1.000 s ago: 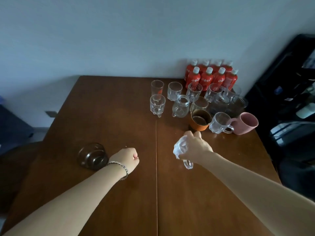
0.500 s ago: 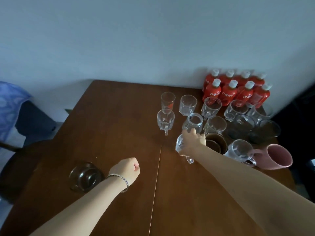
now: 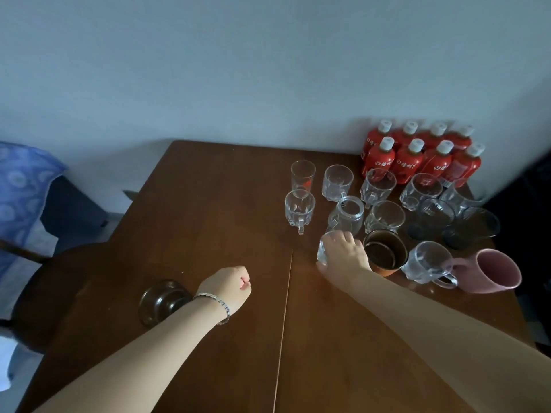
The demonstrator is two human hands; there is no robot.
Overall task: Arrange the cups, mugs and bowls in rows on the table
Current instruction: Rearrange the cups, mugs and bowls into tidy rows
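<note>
Right hand (image 3: 344,253) is wrapped over the top of a clear glass mug (image 3: 322,252), setting it at the front of the cluster on the bench (image 3: 208,204), just beside the brown cup (image 3: 384,255). Can't tell if the mug's base is touching down yet. Left hand (image 3: 228,289) is a closed fist holding nothing, resting near a dark glass bowl (image 3: 162,301) that sits well apart from the rest.

Risks:
- Knuckles are nearly touching the brown cup; a sideways pull on release could knock it into the mug (image 3: 426,265) next to it.
- Glassware is tightly packed, so one nudge could chain through the row.
- Top grip hides the handle, so it may end up facing the wrong way.
- The lone bowl is close to the left wrist and could get swept.

Count, roughly:
- clear glass cups/mugs: about 10, overlap at far right makes it uncertain
- brown cup: 1
- pink mug (image 3: 492,272): 1
- dark bowls: 3, two (image 3: 471,228) at right
- red bottles (image 3: 417,153): 8
</note>
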